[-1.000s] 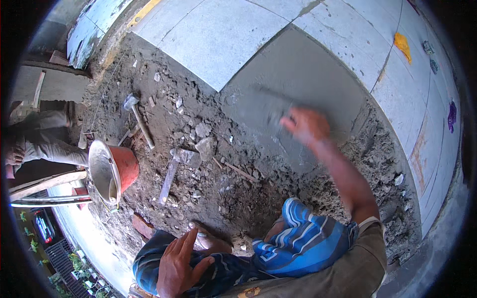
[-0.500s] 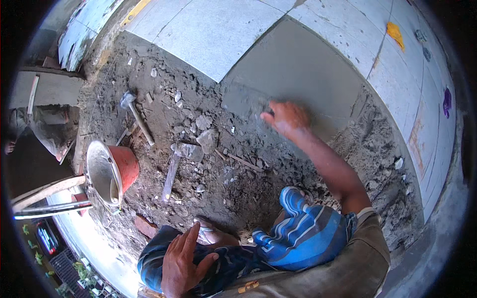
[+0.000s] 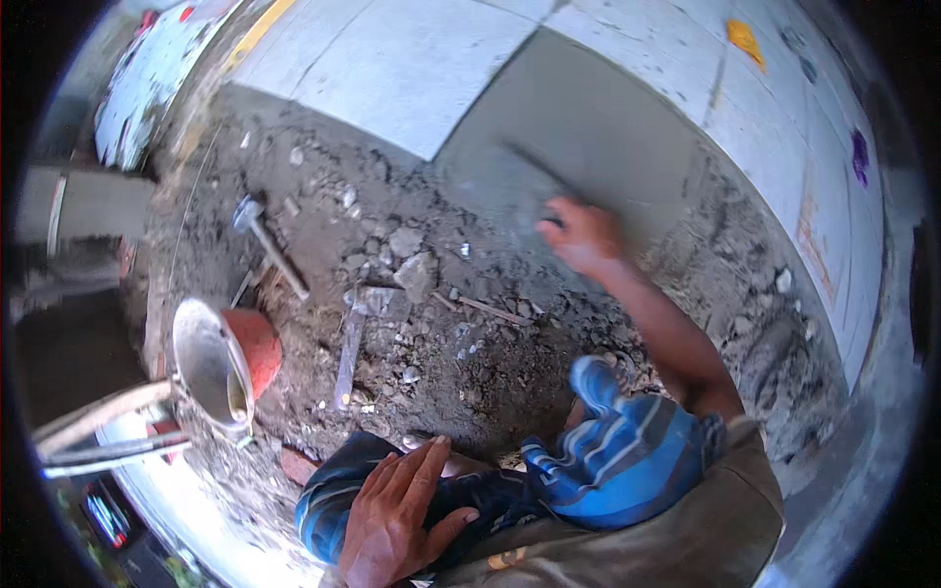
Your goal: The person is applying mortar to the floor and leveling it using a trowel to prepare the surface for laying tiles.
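My right hand (image 3: 586, 235) is closed around the handle of a trowel, with the thumb toward the left. The trowel's blade (image 3: 537, 165) shows as a thin dark edge, tilted over the wet grey mortar (image 3: 608, 118). Motion blur hides whether the whole blade touches the surface. The mortar is a smoothed patch bordered by pale floor tiles (image 3: 392, 78) on its far and left sides. On the blue-patterned cloth over my left knee rests my left hand (image 3: 397, 514), its fingers stretched out and holding nothing.
Left of the mortar, a hammer (image 3: 270, 245) and a second hammer-like tool (image 3: 351, 343) lie on rubble-strewn soil. A tipped orange bucket (image 3: 257, 348) sits at the left. Stone chunks (image 3: 417, 274) lie mid-ground. Yellow (image 3: 745, 44) and purple (image 3: 860, 157) scraps lie on the right tiles.
My right hand has shifted slightly right and down, and the trowel blade now shows edge-on and raised at one side. My left hand stays on the knee as the view shifts.
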A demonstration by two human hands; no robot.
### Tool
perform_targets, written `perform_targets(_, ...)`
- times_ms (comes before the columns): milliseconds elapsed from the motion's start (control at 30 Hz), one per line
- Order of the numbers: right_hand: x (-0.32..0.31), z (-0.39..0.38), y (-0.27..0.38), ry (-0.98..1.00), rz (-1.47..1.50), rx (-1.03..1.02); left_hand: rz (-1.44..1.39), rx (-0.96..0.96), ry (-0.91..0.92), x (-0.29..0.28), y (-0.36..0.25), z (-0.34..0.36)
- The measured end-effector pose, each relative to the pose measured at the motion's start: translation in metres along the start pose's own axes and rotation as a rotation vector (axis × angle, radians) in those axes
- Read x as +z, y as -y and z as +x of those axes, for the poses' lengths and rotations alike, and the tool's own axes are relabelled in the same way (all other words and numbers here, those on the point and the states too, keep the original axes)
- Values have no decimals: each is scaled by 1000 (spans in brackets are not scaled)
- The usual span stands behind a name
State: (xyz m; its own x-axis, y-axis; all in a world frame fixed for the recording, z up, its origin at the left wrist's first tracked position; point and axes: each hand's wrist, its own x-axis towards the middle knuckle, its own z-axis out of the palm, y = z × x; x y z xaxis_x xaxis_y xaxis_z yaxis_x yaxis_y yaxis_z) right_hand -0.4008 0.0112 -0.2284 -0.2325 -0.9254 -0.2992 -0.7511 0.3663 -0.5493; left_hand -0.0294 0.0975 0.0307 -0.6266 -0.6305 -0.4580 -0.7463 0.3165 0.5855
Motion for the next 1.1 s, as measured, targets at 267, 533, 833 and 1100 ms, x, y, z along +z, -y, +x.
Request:
perform_targets(267,-23,46,-21,-29,-118,188,-10,-127,35,-9,-8,19)
perform_targets(533,-92,-66,-230,-626,-210,463,28,-39,110,-8,11,28)
perform_targets(833,-36,-16,-95,-177,43,261,73,-139,127,-2,1,42)
perform_targets(1100,-70,22,-58,-13,-67,257,11,-135,134,13,18,59)
